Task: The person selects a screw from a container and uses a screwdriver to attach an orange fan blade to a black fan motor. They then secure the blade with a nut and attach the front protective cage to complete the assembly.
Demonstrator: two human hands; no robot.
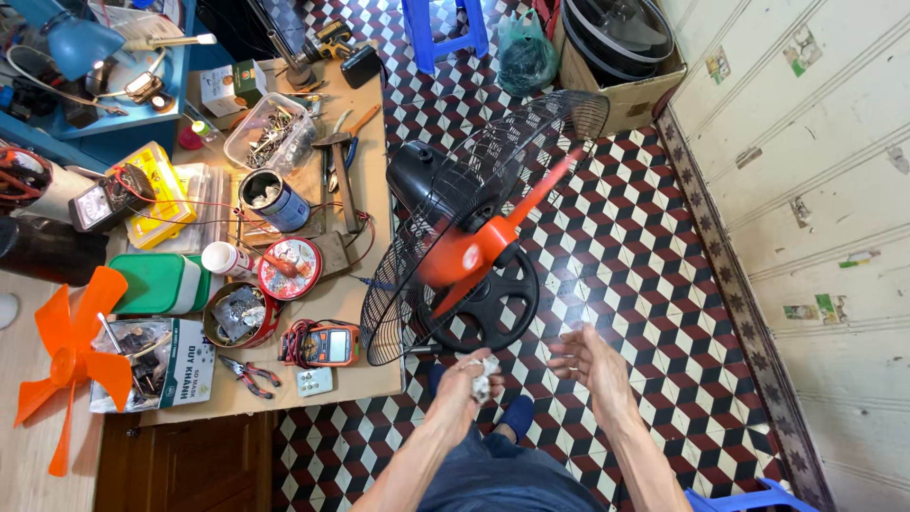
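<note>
On the far left of the workbench [360,374] a loose orange fan blade [66,356] is lying flat, next to a cardboard box of parts [152,365]; further in, red-handled pliers [248,375], an open round tin [239,314] and an orange multimeter [322,345] are sitting near the bench edge. Just right of the bench, a black fan [474,246] is standing on the tiled floor [664,313], front guard off, its orange blades [493,237] blurring, apparently spinning. Person's left hand [472,376] is closing around a crumpled white rag [484,374], clamped on it, just below the fan's rim. Right hand [590,362] is hovering open, fingers spread, holding nothing, just right of the fan's round base [488,303]. Risk as judged: with blades exposed and turning, rag or fingers drifting up could be getting caught; the multimeter leads trailing by the bench edge could be snagging too.
</note>
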